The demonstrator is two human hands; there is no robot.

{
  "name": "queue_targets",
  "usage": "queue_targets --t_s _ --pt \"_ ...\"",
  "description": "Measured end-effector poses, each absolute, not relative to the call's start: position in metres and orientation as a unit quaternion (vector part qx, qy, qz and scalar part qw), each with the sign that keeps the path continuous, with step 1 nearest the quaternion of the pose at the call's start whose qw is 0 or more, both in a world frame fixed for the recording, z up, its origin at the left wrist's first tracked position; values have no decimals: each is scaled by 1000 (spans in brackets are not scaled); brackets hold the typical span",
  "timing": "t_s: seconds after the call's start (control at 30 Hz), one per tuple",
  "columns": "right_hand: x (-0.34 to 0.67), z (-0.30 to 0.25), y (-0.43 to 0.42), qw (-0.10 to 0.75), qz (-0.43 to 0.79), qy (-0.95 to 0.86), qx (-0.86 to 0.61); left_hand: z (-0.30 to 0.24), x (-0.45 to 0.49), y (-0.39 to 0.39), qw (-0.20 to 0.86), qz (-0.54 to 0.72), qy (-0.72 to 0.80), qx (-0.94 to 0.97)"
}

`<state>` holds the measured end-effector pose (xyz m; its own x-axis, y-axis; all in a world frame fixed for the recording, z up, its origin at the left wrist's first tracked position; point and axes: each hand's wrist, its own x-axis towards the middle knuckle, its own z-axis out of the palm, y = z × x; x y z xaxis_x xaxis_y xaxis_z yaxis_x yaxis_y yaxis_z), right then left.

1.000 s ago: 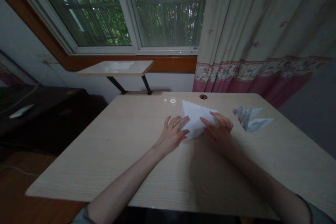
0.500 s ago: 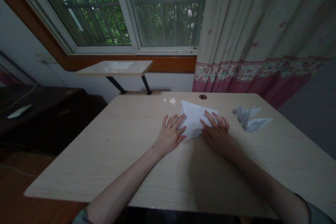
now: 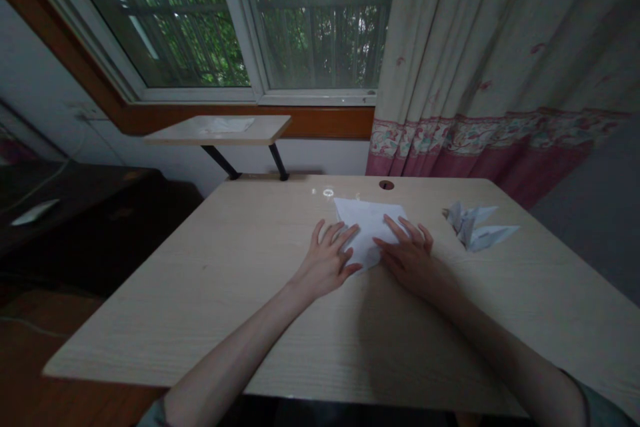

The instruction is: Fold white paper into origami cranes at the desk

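A folded sheet of white paper [image 3: 371, 220] lies on the pale wooden desk [image 3: 200, 307], between my two hands. My left hand [image 3: 327, 257] rests on its left edge, fingers spread, with the fingertips on the paper. On the right edge lies my right hand [image 3: 409, 253], its fingers also spread and pressing down from above. Neither hand grips the paper. The paper's lower right part is partly covered by my right fingers. Further right on the desk sit folded paper cranes [image 3: 475, 227], overlapping so that I cannot tell how many.
A small raised shelf [image 3: 175, 133] on black legs stands at the desk's back left, with a flat whitish item on it. A round cable hole [image 3: 387, 185] is near the back edge. A curtain [image 3: 450, 140] hangs behind the right side, beside a window [image 3: 320, 27].
The paper has shifted slightly left and turned a little clockwise. My right hand has moved slightly left with it; my left fingers reach a bit further over the sheet.
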<state>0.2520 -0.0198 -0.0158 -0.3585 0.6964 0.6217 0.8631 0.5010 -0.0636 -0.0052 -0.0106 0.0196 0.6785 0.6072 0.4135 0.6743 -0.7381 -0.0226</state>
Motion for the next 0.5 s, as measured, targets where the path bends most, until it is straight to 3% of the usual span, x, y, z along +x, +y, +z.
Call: queue_targets --t_s 0.5 --pt "249 -14 -18 295 -161 -811 -479 22 -6 -15 28 -208 -315 -926"
